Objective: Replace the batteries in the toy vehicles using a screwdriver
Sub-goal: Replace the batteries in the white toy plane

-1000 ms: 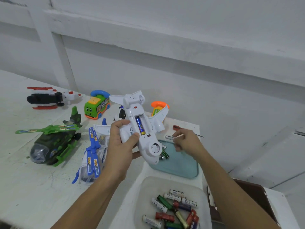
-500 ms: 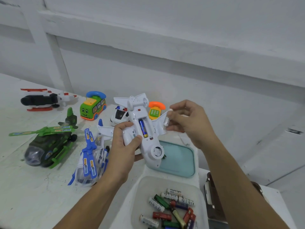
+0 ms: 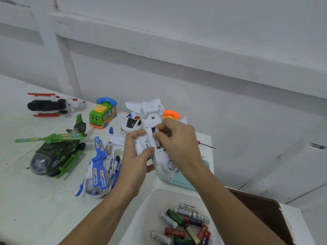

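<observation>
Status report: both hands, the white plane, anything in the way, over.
Copy: left hand grips white toy plane, belly up; right hand pinches white battery at open compartment. Beyond it, screwdriver lies untouched; nothing blocking.

I see white painted wall (image 3: 194, 41) filling upper frame, horizontal ledge (image 3: 159, 52) crossing it. Scuffed white table (image 3: 26, 200) at left. Teal tray (image 3: 178, 181) at centre, partly hidden. Translucent bin (image 3: 152, 197) at bottom centre. Dark brown box (image 3: 265, 209) at lower right, partly hidden from me.
</observation>
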The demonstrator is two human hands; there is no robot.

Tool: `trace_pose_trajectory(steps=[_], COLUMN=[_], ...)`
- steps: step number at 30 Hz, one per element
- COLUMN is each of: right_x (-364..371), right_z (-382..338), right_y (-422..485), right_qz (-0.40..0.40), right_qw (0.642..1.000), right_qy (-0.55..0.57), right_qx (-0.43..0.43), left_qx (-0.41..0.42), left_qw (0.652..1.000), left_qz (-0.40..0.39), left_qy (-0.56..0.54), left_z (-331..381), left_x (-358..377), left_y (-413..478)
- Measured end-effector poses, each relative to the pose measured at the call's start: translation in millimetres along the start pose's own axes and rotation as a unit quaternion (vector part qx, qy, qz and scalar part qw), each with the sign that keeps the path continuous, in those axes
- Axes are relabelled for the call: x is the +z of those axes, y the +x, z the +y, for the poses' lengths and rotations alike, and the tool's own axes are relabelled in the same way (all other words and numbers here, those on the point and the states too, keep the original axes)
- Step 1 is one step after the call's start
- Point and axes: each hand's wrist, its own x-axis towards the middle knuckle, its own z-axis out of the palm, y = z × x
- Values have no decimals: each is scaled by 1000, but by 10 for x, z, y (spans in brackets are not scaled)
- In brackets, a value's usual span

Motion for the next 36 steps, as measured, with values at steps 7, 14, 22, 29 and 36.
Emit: trace_pose_trajectory(steps=[7, 14, 22, 29, 36], right_x=[-60, -69, -465, -241, 133], right_z=[-47, 3, 226, 1007, 1277], right_y=[60, 146, 421, 371, 173], right_qz=[-65, -61, -49, -119, -140], right_qw=[994, 993, 979, 959, 967], right_qy=[-88, -96, 122, 53, -109], right_qx=[19, 35, 157, 251, 185], left_qx=[10, -5, -23, -21, -21], left_qw=[1000, 1000, 999, 998, 997], left_qz=[-1, -5, 30, 65, 77], left_qy=[12, 23, -8, -14, -8], left_z=[-40, -39, 16, 28, 34], left_x=[0, 24, 8, -71, -120], left_y=[-1, 16, 123, 170, 176])
